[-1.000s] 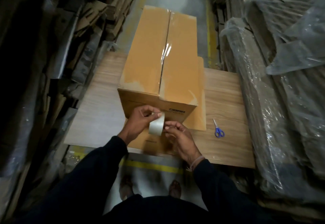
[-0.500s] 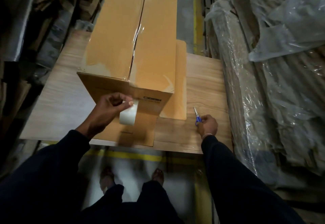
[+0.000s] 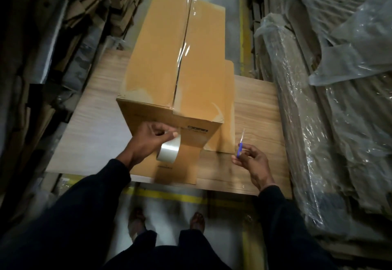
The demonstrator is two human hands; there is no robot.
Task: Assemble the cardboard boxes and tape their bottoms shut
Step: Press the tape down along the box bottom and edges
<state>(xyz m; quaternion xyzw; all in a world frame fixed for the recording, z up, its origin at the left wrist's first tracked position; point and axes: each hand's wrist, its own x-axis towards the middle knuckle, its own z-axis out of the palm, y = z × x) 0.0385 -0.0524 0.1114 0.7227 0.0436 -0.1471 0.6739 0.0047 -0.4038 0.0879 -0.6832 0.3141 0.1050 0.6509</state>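
While clear tape runs along its top seam, the cardboard box stands upside down in the middle of the tabletop, its loose flaps spread flat toward the near edge. Against the box's near face, the left hand grips a roll of tape with curled fingers. Toward the near right corner, the right hand pinches blue-handled scissors, blades pointing away. Plastic-wrapped cardboard stacks line the right side.
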